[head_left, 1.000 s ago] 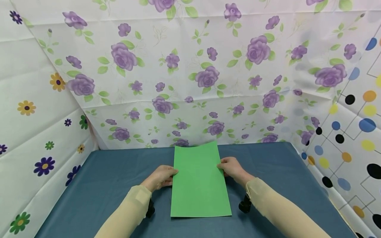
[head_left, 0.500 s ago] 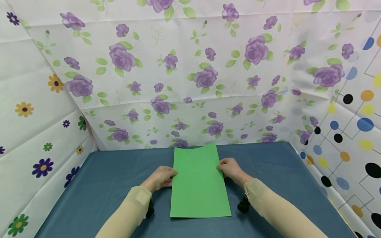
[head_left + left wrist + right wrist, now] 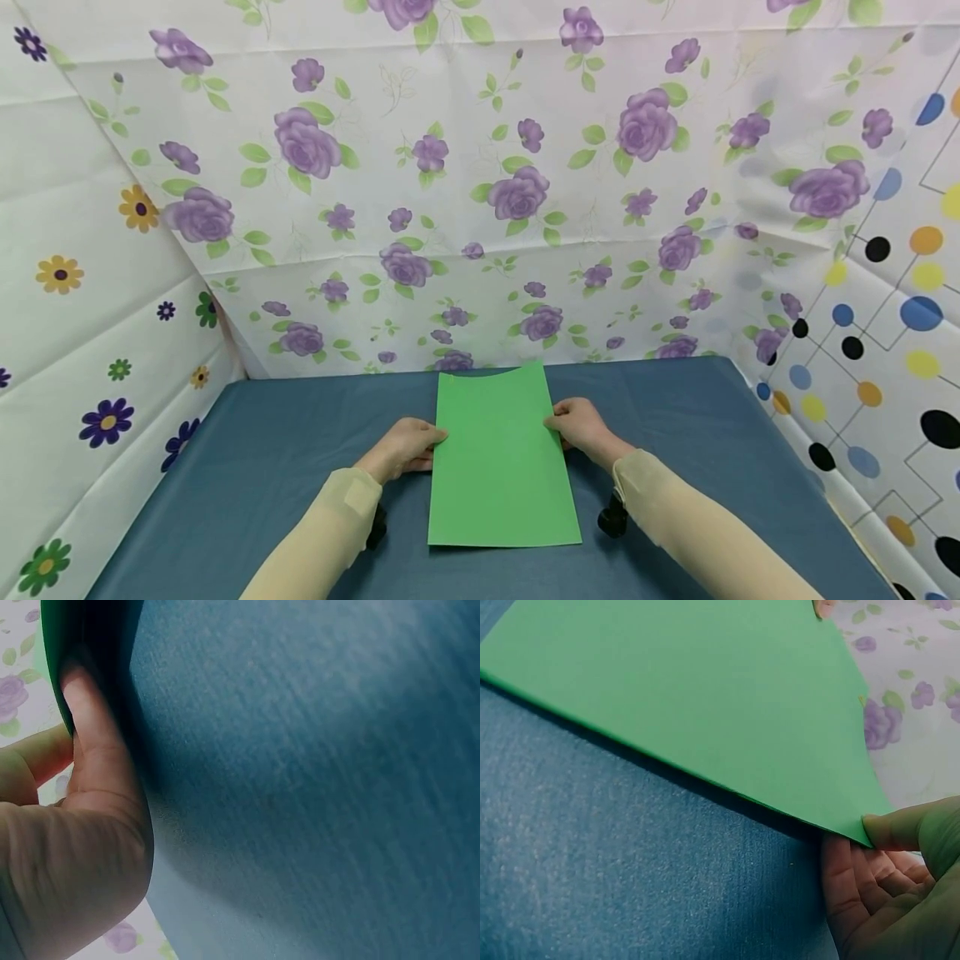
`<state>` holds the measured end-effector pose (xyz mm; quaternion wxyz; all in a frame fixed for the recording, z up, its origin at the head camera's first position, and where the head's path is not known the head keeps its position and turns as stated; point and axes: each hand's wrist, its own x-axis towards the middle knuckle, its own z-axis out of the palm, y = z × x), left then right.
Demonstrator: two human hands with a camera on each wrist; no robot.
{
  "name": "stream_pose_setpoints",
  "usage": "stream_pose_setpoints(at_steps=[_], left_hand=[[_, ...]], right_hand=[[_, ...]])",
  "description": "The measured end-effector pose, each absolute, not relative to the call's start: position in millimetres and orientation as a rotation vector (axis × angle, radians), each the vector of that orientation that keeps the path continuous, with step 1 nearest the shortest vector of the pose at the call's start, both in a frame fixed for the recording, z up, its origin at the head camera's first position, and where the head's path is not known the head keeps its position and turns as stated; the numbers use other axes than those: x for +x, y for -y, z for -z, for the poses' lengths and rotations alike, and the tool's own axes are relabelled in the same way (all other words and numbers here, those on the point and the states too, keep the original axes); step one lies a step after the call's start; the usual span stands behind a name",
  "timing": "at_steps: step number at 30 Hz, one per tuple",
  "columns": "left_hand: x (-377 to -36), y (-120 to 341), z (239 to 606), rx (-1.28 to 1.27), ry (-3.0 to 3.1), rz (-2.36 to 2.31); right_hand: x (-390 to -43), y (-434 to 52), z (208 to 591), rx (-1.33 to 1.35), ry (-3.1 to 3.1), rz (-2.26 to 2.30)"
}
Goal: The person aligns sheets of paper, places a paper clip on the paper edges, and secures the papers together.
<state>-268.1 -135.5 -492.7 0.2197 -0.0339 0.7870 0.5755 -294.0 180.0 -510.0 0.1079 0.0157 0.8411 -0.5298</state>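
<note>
Lying flat in the middle of the blue cloth-covered worktop [image 3: 247,467] is one green rectangular sheet of paper [image 3: 501,467]. Two hands hold it, one on each long edge. The left hand [image 3: 405,446] pinches the left edge, with fingers tucked under the sheet and thumb on top. The right hand [image 3: 581,425] pinches the right edge the same way, thumb on top and curled fingers below. Both grips are closed on the paper. Two pale sleeves [image 3: 330,533] cover the arms. Flowered cloth walls [image 3: 480,192] stand around the worktop.
</note>
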Motion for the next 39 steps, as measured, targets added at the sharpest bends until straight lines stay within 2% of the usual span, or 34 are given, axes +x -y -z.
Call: stream_pose_setpoints(at_steps=[39], left_hand=[[-272.5,125.3,493.9,-0.037,-2.620,-1.044]], right_hand=[[-295.5,-175.5,510.8,-0.025,-2.752,1.125]])
